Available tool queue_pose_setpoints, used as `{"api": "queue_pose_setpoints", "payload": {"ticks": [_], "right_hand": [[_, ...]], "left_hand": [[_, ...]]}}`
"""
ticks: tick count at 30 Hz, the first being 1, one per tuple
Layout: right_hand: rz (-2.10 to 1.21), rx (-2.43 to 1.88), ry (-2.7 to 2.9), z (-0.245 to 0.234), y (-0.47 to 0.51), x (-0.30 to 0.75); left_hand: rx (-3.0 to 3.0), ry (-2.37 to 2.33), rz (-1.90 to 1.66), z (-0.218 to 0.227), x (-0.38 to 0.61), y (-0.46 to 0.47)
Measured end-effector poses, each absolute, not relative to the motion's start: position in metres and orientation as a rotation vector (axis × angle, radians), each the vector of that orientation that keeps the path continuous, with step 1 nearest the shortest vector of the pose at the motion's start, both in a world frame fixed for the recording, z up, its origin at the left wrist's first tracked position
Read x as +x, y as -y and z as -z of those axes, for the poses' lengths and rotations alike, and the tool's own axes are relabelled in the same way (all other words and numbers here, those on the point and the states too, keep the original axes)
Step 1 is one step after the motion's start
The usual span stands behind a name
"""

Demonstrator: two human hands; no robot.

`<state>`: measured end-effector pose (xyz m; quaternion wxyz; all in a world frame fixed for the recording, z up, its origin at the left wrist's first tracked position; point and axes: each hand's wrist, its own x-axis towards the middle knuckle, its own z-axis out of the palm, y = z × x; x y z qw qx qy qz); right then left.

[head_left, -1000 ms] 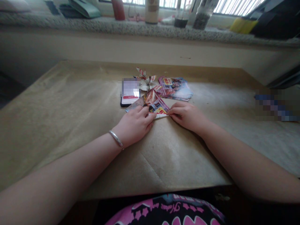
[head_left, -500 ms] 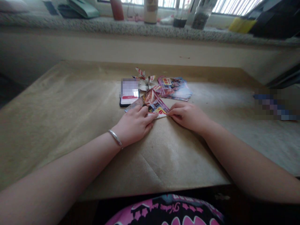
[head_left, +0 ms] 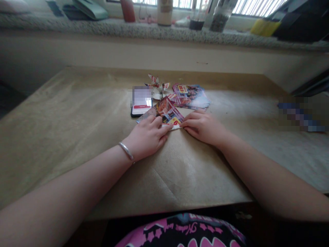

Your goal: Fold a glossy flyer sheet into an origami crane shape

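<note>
Red and purple print covers the folded sheet, which lies on the table under both hands, its peak pointing away from the person and a narrow white strip along the near edge. Over the last second the right hand has slid slightly leftward, so its fingertips now cover more of the sheet's right corner and less of the strip shows. Those fingers sit close together on the corner; whether the thumb pinches from beneath, I cannot tell. The left hand has hardly moved: its fingers lie on top of the sheet without gripping, the thumb stretched along the strip. The sheet has kept its place near the phone, paper flower and stack. That suggests the left steadies it while the right works inward along the strip, probably pressing the fold.
</note>
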<state>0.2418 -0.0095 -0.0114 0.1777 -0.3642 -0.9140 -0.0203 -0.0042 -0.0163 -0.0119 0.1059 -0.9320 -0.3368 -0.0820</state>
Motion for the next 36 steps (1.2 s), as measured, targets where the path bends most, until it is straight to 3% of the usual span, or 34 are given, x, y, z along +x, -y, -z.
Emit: {"api": "queue_pose_setpoints", "payload": {"ticks": [16, 36], "right_hand": [[0.110, -0.901, 2.647, 0.013, 0.008, 0.238], [0.122, -1.034, 2.715, 0.004, 0.010, 0.250]], "left_hand": [[-2.743, 0.899, 0.170, 0.011, -0.006, 0.018], [-2.757, 0.953, 0.145, 0.011, -0.008, 0.019]]}}
